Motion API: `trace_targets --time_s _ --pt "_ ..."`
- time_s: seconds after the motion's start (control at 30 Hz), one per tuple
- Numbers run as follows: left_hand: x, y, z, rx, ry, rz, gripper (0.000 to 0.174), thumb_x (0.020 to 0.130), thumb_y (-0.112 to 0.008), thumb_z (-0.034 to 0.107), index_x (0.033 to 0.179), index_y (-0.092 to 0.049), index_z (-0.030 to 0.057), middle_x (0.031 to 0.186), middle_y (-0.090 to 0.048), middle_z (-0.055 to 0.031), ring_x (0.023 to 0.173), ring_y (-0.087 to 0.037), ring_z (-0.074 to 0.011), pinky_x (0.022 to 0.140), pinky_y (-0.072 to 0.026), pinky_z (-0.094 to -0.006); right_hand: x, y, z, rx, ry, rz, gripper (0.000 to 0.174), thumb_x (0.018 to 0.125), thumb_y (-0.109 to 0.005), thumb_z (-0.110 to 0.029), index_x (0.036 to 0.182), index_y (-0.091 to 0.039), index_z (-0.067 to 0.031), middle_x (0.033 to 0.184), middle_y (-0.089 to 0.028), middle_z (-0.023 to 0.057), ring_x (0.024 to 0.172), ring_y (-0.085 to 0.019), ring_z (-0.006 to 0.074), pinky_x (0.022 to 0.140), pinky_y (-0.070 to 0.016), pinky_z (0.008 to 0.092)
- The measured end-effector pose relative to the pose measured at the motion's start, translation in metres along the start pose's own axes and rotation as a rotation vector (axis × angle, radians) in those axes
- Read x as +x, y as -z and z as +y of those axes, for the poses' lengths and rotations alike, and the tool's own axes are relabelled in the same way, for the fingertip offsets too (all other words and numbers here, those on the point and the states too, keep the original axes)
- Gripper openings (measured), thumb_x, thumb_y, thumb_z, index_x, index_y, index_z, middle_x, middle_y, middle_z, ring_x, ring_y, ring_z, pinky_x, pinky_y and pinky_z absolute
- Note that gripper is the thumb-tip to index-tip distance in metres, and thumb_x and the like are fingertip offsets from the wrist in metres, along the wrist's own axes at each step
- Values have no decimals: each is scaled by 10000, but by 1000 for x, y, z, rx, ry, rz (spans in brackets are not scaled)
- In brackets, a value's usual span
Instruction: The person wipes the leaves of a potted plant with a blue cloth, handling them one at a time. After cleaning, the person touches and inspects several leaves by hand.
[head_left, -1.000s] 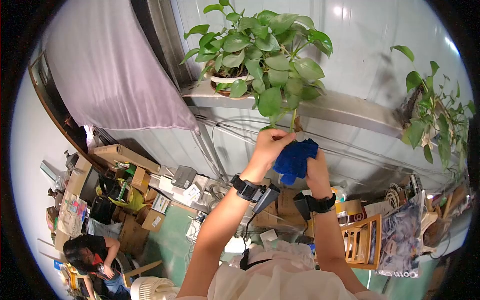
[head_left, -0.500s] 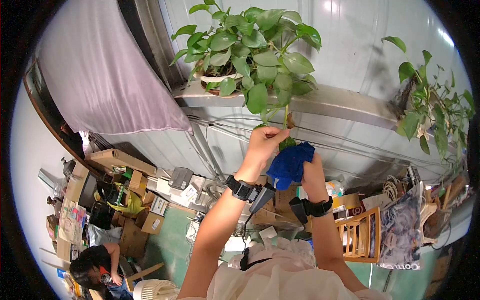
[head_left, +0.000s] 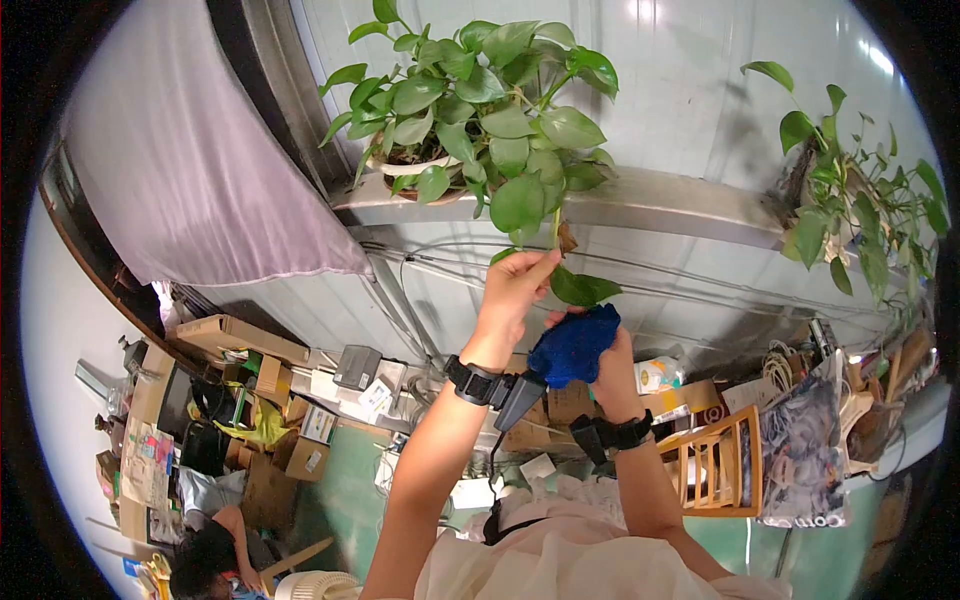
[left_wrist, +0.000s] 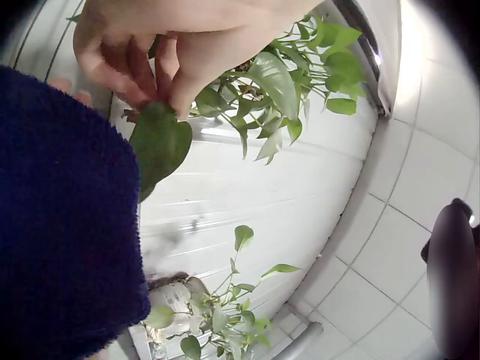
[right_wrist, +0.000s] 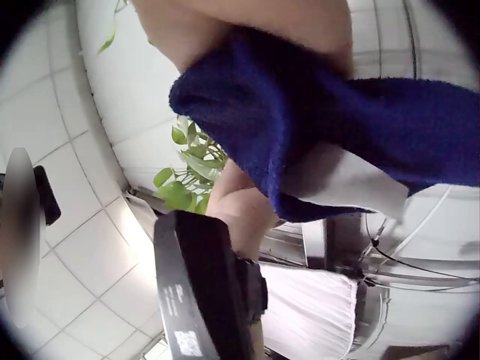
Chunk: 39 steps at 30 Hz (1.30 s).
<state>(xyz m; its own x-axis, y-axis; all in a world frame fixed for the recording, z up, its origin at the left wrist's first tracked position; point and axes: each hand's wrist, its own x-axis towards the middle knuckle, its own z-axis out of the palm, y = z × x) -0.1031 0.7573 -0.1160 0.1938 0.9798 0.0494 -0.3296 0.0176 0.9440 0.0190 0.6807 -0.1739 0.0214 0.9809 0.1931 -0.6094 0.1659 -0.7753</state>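
I see the left hand (head_left: 512,288) pinching a stem (head_left: 557,228) beside a green leaf (head_left: 587,289); at that hand's four o'clock, the right hand (head_left: 614,372) grips a blue cloth (head_left: 574,347).

From above and behind the left hand (head_left: 515,292) and right hand (head_left: 614,374), the head view looks forward and down, far enough back to take in both forearms (head_left: 425,480). The left wrist camera (head_left: 519,401) looks closely past its hand, up toward ceiling tiles (left_wrist: 442,165). The right wrist camera (head_left: 589,438) also faces upward, close under its hand, catching the other camera. All three share the blue cloth (head_left: 574,347) at the right hand and the potted plant (head_left: 510,122) beyond.
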Motion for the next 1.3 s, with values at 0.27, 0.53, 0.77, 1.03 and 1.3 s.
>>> trace_targets --time_s 0.27,0.53,0.77,1.03,1.3 --pt "-2 -10 -4 -9 74 -37 168 761 -669 195 815 -628 41 694 -571 25 586 -487 -53 506 -375 -194 3 -11 17 90 148 182 310 767 -456 55 1072 -477 8 1017 -564 111 860 -587 187 709 -513 311" --pt "-9 -8 4 -67 88 -86 157 783 -625 109 899 -633 4 857 -636 -46 734 -576 -102 689 -460 -220 28 -33 15 197 309 255 409 717 -398 122 1104 -461 6 1089 -528 113 969 -543 190 816 -462 295" --pt "-9 -6 9 -88 59 -49 143 770 -647 109 844 -646 -14 771 -627 -44 644 -560 -86 572 -445 -197 37 -47 16 139 377 297 370 744 -425 76 1103 -475 -2 1061 -543 97 945 -553 177 801 -462 278" --pt "-9 -3 5 -80 51 -63 132 797 -610 106 865 -639 -4 793 -626 -39 675 -562 -87 600 -446 -200 31 -56 13 212 235 471 296 766 -390 40 1045 -483 17 980 -567 98 864 -584 184 753 -486 286" --pt "-8 -2 5 -31 -27 -15 135 726 -691 100 779 -654 -18 810 -604 -27 660 -533 -75 581 -413 -189 31 -49 12 209 213 401 277 777 -375 34 1028 -490 8 962 -572 93 853 -587 186 743 -490 290"
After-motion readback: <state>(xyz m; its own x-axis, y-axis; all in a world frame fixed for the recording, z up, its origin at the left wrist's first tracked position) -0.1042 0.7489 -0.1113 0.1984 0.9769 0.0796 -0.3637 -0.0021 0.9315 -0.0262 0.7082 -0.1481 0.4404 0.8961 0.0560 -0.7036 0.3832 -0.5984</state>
